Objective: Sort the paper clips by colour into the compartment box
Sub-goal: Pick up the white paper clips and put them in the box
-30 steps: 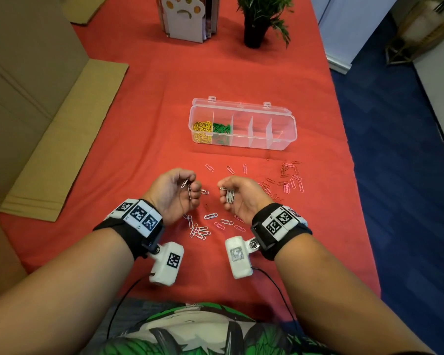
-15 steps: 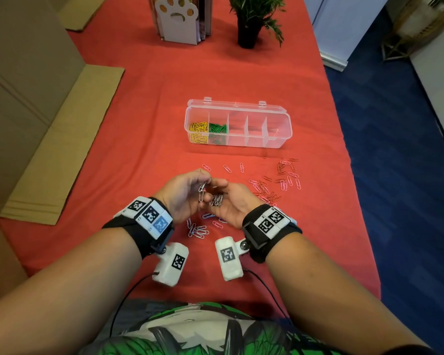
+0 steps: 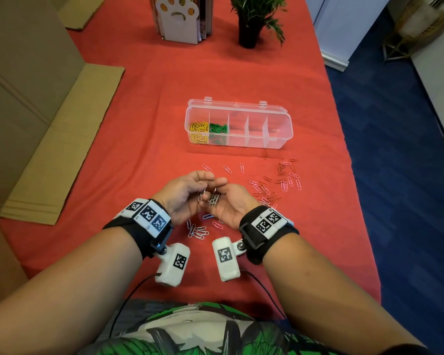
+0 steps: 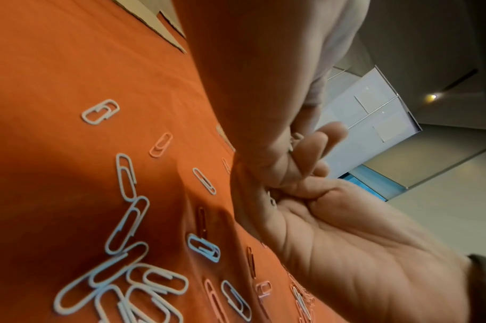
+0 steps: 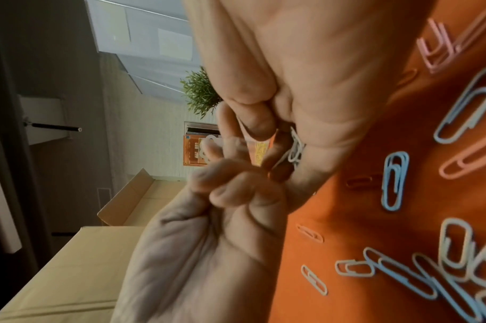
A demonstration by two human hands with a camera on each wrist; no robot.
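- Above the counter's (image 3: 144, 119) near edge, the left hand (image 3: 182, 196) and right hand (image 3: 230, 203) meet, each with its grip pinched on white paper clips (image 3: 212, 198).
- Straight ahead of both hands lies the compartment box (image 3: 280, 124), open, its long axis running left to right; the right hand is nearer its empty cells.
- How the held clips point cannot be told; loose ones (image 3: 199, 231) lie scattered below.

Clear plastic compartment box (image 3: 280, 143) mid-table; scattered paper clips (image 3: 267, 187) before box; potted plant (image 3: 249, 26), paw-cutout book holder (image 3: 177, 24) behind box; hands before clips.
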